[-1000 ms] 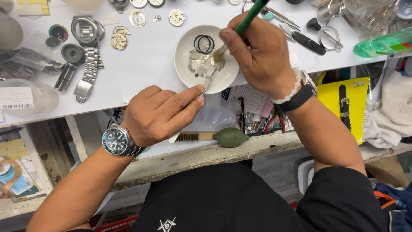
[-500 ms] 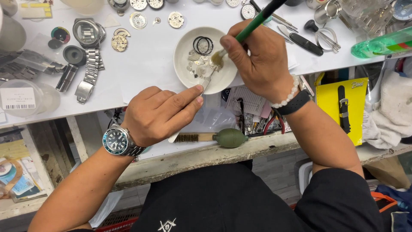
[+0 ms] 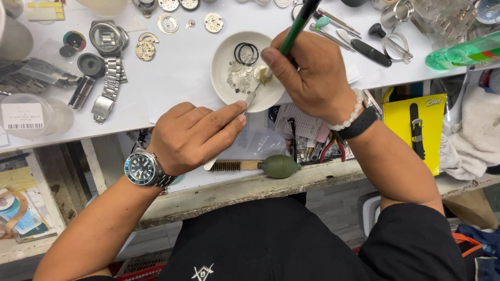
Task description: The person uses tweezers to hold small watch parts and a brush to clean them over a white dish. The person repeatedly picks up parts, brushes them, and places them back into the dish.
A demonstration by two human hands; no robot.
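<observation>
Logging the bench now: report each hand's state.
Left hand: closed on tweezers reaching into the white dish.
Right hand: closed on a green-handled brush.

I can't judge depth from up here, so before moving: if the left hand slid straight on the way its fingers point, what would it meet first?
The left hand points up and right, along the tweezers in its grip. First in that line is the white dish and the small watch parts inside; height above the rim is unclear.

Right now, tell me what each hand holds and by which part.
Right hand: green-handled brush, gripped mid-handle. Left hand: tweezers, pinched by the shank.
</observation>
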